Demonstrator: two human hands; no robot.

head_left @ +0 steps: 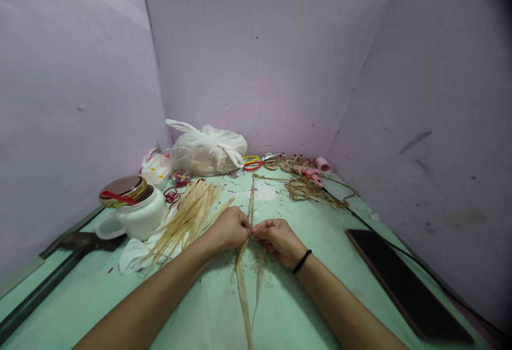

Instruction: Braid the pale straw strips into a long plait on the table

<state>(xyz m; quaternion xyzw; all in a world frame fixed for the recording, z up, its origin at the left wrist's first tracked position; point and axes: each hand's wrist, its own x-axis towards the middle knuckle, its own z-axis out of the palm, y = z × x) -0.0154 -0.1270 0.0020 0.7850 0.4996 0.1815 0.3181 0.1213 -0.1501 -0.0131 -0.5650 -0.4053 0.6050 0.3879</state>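
Observation:
My left hand (230, 227) and my right hand (277, 238) meet at the middle of the green table, both pinched on a twisted straw cord (252, 200) that runs away from me toward the back. Below the pinch, loose flat straw strands (244, 291) trail toward me. A black band sits on my right wrist. A fanned bundle of dry straw (188, 216) lies just left of my left hand.
White mug (136, 216) with a round lid stands at left, beside a dark tool (84, 242). A white plastic bag (208, 150), scissors (256, 162), tangled jute twine (310, 184) and a pink roll (322, 164) lie at the back. A dark phone (404, 280) lies right. Purple partitions enclose the table.

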